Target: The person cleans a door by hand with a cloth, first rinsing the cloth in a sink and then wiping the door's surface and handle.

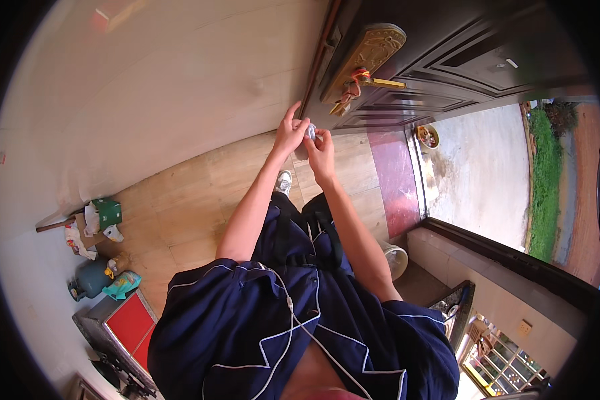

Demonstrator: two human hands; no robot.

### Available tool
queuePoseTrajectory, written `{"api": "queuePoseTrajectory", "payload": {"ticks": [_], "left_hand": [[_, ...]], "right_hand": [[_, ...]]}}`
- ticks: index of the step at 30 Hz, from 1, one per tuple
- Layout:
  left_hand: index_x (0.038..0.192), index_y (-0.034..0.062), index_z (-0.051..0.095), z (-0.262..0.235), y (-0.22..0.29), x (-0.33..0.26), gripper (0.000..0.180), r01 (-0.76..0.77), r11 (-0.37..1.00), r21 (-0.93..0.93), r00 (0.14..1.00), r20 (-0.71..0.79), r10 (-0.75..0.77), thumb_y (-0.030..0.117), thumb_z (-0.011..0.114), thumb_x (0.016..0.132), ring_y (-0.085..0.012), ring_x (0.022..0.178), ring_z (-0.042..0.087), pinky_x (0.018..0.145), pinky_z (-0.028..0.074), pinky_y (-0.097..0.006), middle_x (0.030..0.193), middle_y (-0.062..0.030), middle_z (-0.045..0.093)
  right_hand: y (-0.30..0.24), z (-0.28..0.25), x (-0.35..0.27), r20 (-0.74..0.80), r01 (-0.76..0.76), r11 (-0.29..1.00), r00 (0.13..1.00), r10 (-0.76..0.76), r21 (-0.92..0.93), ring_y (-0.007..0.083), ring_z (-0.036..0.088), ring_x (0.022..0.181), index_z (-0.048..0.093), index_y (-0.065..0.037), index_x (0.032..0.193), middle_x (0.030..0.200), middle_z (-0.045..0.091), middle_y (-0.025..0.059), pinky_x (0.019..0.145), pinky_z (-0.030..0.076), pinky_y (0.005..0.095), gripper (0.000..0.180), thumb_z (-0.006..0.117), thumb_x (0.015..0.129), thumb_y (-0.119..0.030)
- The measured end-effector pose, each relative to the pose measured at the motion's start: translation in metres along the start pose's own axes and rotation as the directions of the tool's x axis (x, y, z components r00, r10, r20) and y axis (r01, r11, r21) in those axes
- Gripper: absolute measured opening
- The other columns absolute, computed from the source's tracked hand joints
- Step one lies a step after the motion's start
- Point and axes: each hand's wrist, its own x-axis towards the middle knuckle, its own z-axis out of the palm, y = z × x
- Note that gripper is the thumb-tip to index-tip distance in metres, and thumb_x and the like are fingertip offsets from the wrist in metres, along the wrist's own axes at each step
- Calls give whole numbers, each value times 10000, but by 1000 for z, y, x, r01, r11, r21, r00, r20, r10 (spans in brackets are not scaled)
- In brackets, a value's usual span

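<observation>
Both hands meet just at the edge of a dark door (447,60). The left hand (290,130) has its fingers curled around a small white object (311,131), with the forefinger raised against the door's edge. The right hand (322,150) pinches the same white object from the other side, fingers closed on it. What the object is cannot be told; it is small and mostly hidden between the fingertips. Just above and right of the hands sits a brass handle plate (370,53) with a lever and a red-and-yellow tassel (355,80) hanging from it. Left of the hands a pale wall (147,100) runs up to the door's edge. Below the hands lies open wooden floor (200,200), and further right the doorway opens onto a concrete yard (480,167).
</observation>
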Motion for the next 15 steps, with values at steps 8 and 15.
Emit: {"api": "queuePoseTrajectory", "payload": {"ticks": [8,15], "left_hand": [[1546,197,270,-9,18,98,775,36,989,145,993,110,-52,156,652,873,-226,764,681,722,547,-371,889,-148,707],[1538,169,204,-9,7,112,806,-112,933,341,979,201,44,29,538,818,-389,950,690,803,551,-435,1183,-260,637]], "right_hand": [[-12,28,58,-115,19,999,993,-23,-34,65,535,706,469,-33,1163,872,657,50,562,396,241,245,611,977,-107],[6,20,59,-151,14,1000,988,-12,12,81,572,744,485,-33,1164,895,674,65,594,428,250,234,611,980,-103]]}}
